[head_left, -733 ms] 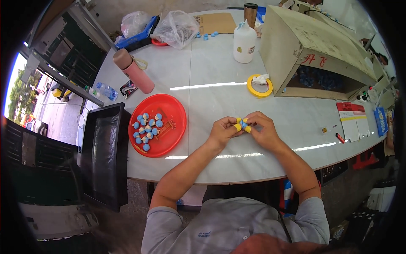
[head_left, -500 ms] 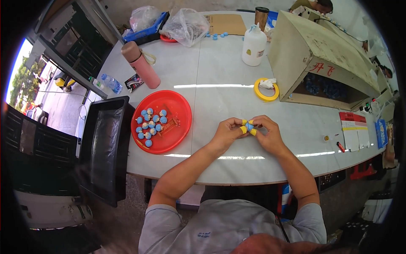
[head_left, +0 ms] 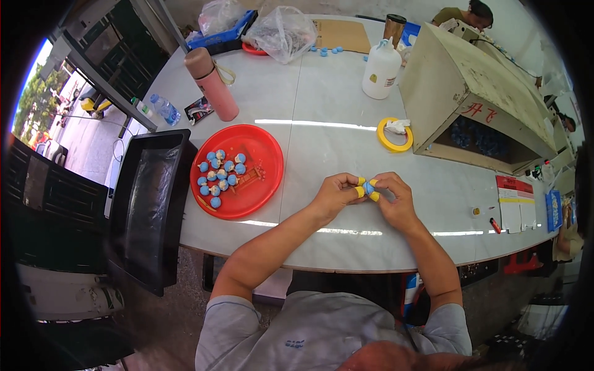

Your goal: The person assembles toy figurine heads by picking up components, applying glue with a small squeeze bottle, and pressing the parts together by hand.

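The yellow-tipped fingers (head_left: 360, 192) of the left hand (head_left: 335, 195) and right hand (head_left: 396, 201) pinch a small blue piece (head_left: 369, 187) between them, over the tabletop (head_left: 328, 151); to their left lies a red plate (head_left: 270, 151) with blue-and-cream balls (head_left: 222, 175), and beyond them, slightly right, a yellow tape roll (head_left: 383, 138), with a white bottle (head_left: 381, 69) farther off

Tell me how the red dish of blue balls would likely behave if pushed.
The red dish would probably slide readily, since the table looks smooth and glossy. The blue balls seem round and loose, so a sharp push may set them rolling. The dish's rim looks raised, so it would likely keep most inside.
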The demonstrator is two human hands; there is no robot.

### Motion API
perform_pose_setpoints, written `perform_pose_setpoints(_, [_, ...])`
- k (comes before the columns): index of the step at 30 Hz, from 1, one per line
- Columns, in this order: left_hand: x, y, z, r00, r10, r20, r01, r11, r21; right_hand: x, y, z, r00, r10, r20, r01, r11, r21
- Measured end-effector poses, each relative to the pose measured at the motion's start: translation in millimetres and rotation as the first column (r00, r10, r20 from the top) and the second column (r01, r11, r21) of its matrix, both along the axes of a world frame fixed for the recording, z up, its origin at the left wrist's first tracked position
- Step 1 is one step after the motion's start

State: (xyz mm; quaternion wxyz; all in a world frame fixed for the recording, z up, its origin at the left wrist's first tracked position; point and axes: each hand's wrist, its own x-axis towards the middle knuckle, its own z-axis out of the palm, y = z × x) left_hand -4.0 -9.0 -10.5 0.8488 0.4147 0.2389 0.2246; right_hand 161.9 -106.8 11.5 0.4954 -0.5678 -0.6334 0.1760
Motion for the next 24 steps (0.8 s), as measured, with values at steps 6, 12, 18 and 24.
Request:
perform_pose_setpoints(6, [-0.3,-0.9,3.8,1.000,-0.010,0.021,0.011,1.000,-0.023,1.2,0.0,-3.3,1.000,0.010,0.003,-0.010,0.999,0.046])
perform_pose_setpoints(12, [2.4,-4.2,-5.3,0.998,0.067,0.005,-0.067,0.992,0.110,-1.2,0.8,-2.2,0.994,-0.026,-0.102,0.023,0.999,-0.027])
perform_pose_setpoints(18, [1.2,-2.6,-1.8,0.999,0.045,-0.006,-0.044,0.997,0.066,-0.6,-0.6,1.7,0.999,-0.025,-0.028,0.025,0.999,-0.026])
perform_pose_setpoints(24, [0.4,-1.3,5.1,1.000,-0.004,-0.023,0.003,0.999,-0.041,1.8,-0.1,2.0,0.999,0.027,-0.038,-0.027,1.000,-0.007])
